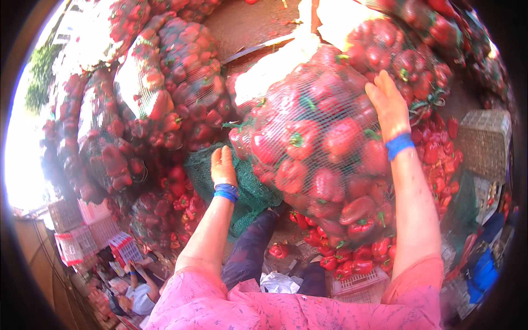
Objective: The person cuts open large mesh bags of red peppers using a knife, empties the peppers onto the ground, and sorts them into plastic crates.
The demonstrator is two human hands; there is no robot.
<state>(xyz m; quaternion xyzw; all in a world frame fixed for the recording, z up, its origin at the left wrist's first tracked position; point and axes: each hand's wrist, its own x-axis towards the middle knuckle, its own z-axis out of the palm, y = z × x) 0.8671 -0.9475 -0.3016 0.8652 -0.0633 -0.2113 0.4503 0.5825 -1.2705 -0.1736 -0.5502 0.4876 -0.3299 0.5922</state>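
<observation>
A large mesh sack (324, 148) full of red peppers stands upright in front of me. My right hand (388, 104), in an orange glove with a blue band at the wrist, is at its upper right side, fingers stretched out. Left of the sack is my left hand (223, 168), gloved and banded the same way. Its fingers are straight and grip nothing that I can see. Just behind and below it hangs a loose dark green mesh (250, 192); I cannot tell whether the hand touches it.
More filled sacks (190, 71) crowd the left and back. Loose red peppers (357, 261) lie by my feet, with a pink crate (360, 286) close by. A woven basket (484, 143) stands at right; crates (82, 242) and a person (143, 294) are at lower left.
</observation>
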